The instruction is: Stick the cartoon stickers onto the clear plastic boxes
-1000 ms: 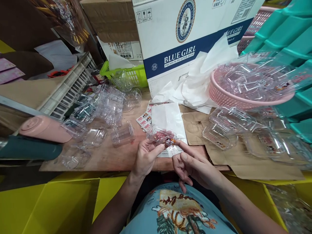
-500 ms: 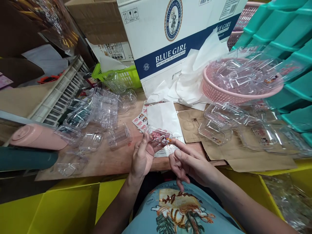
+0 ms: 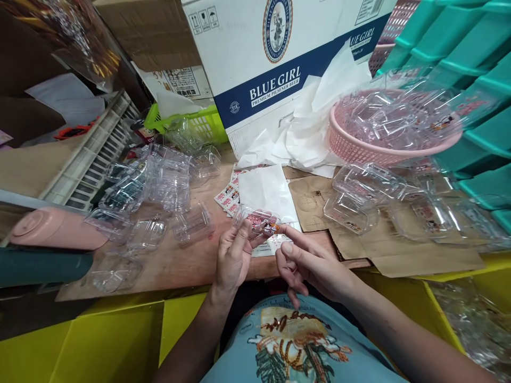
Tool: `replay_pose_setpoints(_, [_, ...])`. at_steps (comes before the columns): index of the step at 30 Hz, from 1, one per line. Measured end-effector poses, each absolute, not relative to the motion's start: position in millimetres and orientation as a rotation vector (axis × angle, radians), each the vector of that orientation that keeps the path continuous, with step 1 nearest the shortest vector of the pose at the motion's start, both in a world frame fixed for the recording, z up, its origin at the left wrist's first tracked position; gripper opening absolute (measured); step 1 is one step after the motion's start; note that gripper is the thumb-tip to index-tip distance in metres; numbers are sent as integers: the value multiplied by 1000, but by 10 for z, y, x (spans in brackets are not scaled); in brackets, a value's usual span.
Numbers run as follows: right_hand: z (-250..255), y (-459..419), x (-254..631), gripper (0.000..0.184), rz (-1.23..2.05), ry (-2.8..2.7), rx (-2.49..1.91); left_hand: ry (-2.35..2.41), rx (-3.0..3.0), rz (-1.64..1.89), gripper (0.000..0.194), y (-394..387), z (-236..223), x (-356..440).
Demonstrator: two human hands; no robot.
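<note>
My left hand [image 3: 232,256] grips a small clear plastic box [image 3: 257,222] with a red-and-white sticker on it, held just above the wooden board. My right hand [image 3: 305,263] is beside it, its index finger stretched out and touching the sticker end of the box, the other fingers curled. Under the box lie a sticker sheet [image 3: 228,196] and a white backing paper [image 3: 267,189]. Several more clear boxes [image 3: 159,183] are scattered on the board to the left.
A pink basket [image 3: 359,149] heaped with clear boxes stands at the right, labelled boxes [image 3: 359,199] in front of it. Behind are a Blue Girl carton [image 3: 279,58], crumpled white paper [image 3: 315,127], a green basket [image 3: 199,127] and teal crates [image 3: 471,69]. Yellow cartons [image 3: 99,346] flank my lap.
The view has drifted so everything sits a little lower-left. My left fingers have shifted their hold on the small box; my right index finger stays on its sticker.
</note>
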State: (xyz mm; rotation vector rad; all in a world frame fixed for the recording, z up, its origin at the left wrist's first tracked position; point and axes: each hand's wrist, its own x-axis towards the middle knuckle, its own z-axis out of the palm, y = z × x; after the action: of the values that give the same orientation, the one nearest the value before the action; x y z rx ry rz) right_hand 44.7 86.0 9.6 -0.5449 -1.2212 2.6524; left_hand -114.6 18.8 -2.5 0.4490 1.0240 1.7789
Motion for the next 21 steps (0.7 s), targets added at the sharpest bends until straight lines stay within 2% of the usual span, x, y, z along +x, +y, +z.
replay_pose_setpoints(3, [111, 850, 417, 65, 2611, -1245, -572, 1072, 485, 1782, 15, 200, -48, -1123])
replay_pose_setpoints(8, [195, 809, 337, 70, 2480, -1355, -698, 1209, 552, 1836, 20, 192, -86, -1024])
replay_pose_setpoints(12, [183, 771, 341, 61, 2268, -1593, -799, 1316, 623, 1904, 21, 155, -114, -915])
replay_pose_setpoints(15, [140, 747, 427, 56, 2006, -1829, -931, 1302, 620, 1968, 22, 138, -90, -882])
replay_pose_setpoints(18, [124, 704, 559, 57, 1595, -1998, -1078, 1235, 540, 2082, 17, 126, -19, -907])
replay_pose_setpoints(21, [143, 641, 671, 57, 1296, -2053, -1040, 1141, 413, 2096, 14, 101, 44, -925])
